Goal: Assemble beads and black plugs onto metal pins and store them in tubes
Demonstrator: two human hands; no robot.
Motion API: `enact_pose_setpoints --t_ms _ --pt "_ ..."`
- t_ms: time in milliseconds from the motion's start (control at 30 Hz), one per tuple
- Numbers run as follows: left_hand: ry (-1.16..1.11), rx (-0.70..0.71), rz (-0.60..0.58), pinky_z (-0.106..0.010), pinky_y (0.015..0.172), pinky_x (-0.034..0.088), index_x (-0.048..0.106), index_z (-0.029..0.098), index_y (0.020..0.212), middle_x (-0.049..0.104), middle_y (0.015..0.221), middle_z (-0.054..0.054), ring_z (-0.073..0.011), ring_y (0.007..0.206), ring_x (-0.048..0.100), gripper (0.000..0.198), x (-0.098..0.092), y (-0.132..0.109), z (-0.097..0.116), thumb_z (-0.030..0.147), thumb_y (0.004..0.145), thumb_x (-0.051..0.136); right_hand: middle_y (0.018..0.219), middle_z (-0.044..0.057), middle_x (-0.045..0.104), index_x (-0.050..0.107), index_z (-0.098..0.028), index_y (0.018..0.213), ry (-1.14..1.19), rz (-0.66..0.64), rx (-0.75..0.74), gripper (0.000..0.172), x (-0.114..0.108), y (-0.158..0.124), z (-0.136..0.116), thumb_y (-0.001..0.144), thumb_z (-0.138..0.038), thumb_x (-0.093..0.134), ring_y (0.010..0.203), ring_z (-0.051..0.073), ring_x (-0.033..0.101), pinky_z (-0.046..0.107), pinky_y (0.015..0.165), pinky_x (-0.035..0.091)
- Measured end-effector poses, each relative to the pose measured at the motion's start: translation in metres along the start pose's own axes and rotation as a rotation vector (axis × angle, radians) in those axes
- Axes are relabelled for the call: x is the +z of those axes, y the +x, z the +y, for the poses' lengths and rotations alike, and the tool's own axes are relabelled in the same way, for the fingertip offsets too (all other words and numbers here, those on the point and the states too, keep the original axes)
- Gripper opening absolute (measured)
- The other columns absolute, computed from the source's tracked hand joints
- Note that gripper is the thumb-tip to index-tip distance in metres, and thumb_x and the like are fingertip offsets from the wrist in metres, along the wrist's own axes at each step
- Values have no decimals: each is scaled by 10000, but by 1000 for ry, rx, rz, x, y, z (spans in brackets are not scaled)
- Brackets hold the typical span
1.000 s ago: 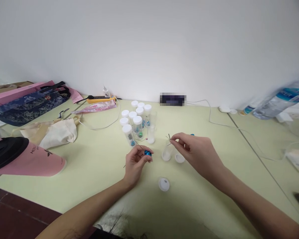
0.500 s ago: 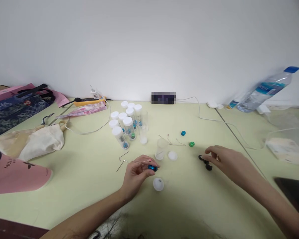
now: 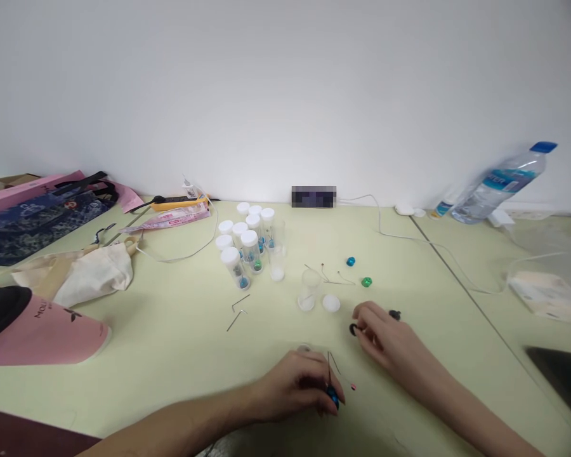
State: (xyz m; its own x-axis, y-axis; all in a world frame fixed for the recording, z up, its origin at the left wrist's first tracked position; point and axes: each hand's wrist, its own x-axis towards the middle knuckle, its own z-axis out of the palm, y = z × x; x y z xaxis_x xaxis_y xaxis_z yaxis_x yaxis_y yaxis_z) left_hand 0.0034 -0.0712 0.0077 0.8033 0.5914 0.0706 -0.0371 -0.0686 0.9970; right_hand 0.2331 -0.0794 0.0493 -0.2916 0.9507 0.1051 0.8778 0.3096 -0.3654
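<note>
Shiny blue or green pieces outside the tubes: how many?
3: a blue piece on the table, a green piece nearer and right, another blue piece in the left hand; more may be hidden there.

"MOLL" on pink cup (image 3: 52, 333), bottle label (image 3: 508, 180) blurred

Head view of a pale green counter (image 3: 181, 330). The fingers of the left hand (image 3: 285, 387) hold a shiny blue bead (image 3: 332, 395) together with thin wires (image 3: 329, 368), one tipped red. Those of the right hand (image 3: 385, 336) pinch a small black piece (image 3: 353, 329); a second black piece (image 3: 395, 315) lies just beside that hand. Centre: a clear tube (image 3: 309, 289), upright, white end down, near a white cap (image 3: 332, 303). Beyond: loose wires (image 3: 330, 282), a blue ball (image 3: 351, 261) and a green ball (image 3: 367, 282). Left of centre: two L-shaped keys (image 3: 236, 320) and clustered white-capped tubes (image 3: 250, 244). Far left: a pink tumbler (image 3: 61, 330).
</note>
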Motion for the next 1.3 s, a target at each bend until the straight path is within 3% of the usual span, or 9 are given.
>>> enact_pose_setpoints --t_ms 167,367,567,733,867,933,1033,1167,1300 --pt "158 34 21 -283 802 465 749 194 892 696 881 -78 -196 857 626 197 -9 5 -2 354 802 678 676 -33 525 460 -224 852 190 23 -29 107 28 -7 -12 889 -127 434 509 144 494 261 487 375" --pt "153 -20 195 -275 718 455 748 192 857 671 828 -51 -182 800 596 188 -20 9 -3 355 771 711 803 16 598 427 -230 885 398 123 -60 73 45 1 -11 948 -198 409 633 147 586 276 585 493" --pt "-102 39 316 -291 705 503 746 165 770 648 801 -54 -165 747 610 201 -16 12 -3 252 614 838 757 18 586 539 -223 853 561 124 -132 144 47 7 -9 956 -244 440 630 160 577 279 562 490" --pt "-465 24 219 -268 655 541 742 167 764 594 923 -50 -126 714 636 216 -11 17 -4 188 580 854 967 73 651 555 -208 891 960 101 5 151 51 8 -1 959 -310 465 610 147 647 298 596 538" --pt "-498 -39 178 -289 757 538 756 174 880 612 982 -75 -143 789 666 184 -15 15 -4 214 703 785 682 5 629 603 -204 840 981 70 71 149 50 12 3 916 -316 541 575 155 615 273 563 510" --pt "-481 -48 185 -276 777 524 751 176 937 611 1030 -88 -145 830 659 201 -19 12 -4 200 738 756 644 -4 604 634 -200 806 978 66 60 169 49 13 5 908 -305 551 547 142 582 255 529 490" --pt "-488 -44 234 -271 823 507 742 179 934 617 1041 -71 -144 866 642 275 -23 9 -5 130 669 799 688 4 605 685 -205 845 990 74 18 200 51 13 8 928 -290 524 489 112 546 243 487 474" --pt "-547 -100 398 -235 697 508 712 165 878 669 907 -48 -112 725 634 197 -21 9 -7 138 697 782 804 18 613 707 -258 1012 903 93 -19 217 53 11 9 941 -212 507 577 108 575 230 533 497" --pt "-577 -163 470 -223 645 508 720 163 915 703 822 -40 -107 655 643 230 -18 9 -6 135 696 782 1013 33 598 548 -332 1297 830 104 -140 414 53 7 6 963 -125 418 679 98 630 252 680 544"
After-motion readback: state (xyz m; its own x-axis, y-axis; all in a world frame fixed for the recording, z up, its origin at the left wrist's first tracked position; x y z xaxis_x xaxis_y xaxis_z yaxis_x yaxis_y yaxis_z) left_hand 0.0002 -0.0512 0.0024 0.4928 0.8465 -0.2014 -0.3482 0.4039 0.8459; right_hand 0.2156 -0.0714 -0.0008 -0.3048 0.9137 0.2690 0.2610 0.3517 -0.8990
